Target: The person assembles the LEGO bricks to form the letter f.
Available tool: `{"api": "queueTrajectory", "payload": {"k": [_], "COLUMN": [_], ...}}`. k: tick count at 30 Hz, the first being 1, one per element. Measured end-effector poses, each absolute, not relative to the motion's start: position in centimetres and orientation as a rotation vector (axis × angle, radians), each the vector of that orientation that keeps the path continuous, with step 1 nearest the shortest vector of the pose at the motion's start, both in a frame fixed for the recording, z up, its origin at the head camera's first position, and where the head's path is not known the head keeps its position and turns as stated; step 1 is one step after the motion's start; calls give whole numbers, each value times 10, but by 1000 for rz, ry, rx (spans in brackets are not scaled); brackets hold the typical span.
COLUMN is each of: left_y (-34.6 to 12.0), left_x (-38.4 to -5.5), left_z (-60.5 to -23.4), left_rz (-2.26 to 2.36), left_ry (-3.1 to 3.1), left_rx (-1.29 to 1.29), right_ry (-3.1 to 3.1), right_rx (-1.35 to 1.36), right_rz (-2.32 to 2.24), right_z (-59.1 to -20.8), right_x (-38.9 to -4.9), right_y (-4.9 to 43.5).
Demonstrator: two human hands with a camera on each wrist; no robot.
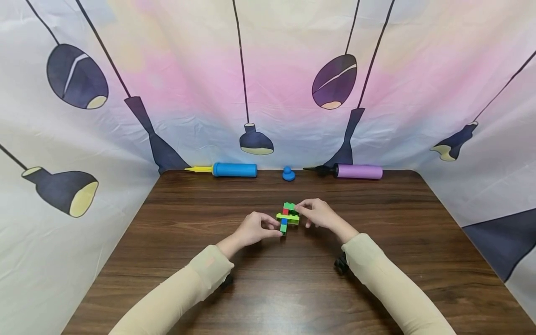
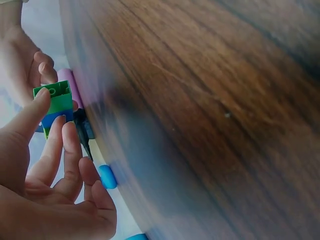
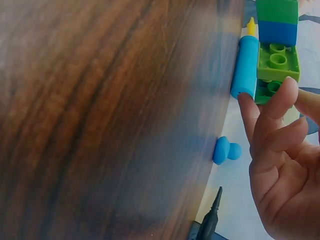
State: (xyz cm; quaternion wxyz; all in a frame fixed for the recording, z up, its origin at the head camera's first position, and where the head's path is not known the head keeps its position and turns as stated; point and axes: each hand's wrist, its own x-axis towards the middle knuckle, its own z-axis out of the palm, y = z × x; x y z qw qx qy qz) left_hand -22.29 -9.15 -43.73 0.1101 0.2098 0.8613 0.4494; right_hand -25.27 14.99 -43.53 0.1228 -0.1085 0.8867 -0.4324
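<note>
A built piece of toy bricks (image 1: 284, 222) is held between the two hands above the table, its green, blue and red bricks in a row and a lime brick (image 1: 294, 218) crossing it. My left hand (image 1: 253, 229) pinches the near end between thumb and fingers; there the left wrist view shows a green brick (image 2: 61, 103) with its hollow underside and a blue brick (image 2: 52, 120) beside it. My right hand (image 1: 319, 214) grips the green brick at the far end. In the right wrist view its fingers (image 3: 282, 100) partly hide that brick, below the studded lime one.
Along the table's back edge lie a blue pump (image 1: 235, 170) with a yellow nozzle, a small blue knobbed object (image 1: 288, 174) and a purple pump (image 1: 359, 171) with a black nozzle. A printed cloth (image 1: 289, 93) hangs behind the dark wooden table (image 1: 268, 298).
</note>
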Motion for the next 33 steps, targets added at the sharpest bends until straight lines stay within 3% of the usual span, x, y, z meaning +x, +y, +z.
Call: {"api": "queueTrajectory", "payload": {"k": [33], "left_y": [-83], "left_x": [-221], "left_z": [-447], "left_rz": [1077], "left_ry": [2639], "left_rx": [488], "right_ry": [2479], "right_rx": [-342], "right_rz": [-1120], "right_z": [-441], "right_x": [-264], "right_y": [150]}}
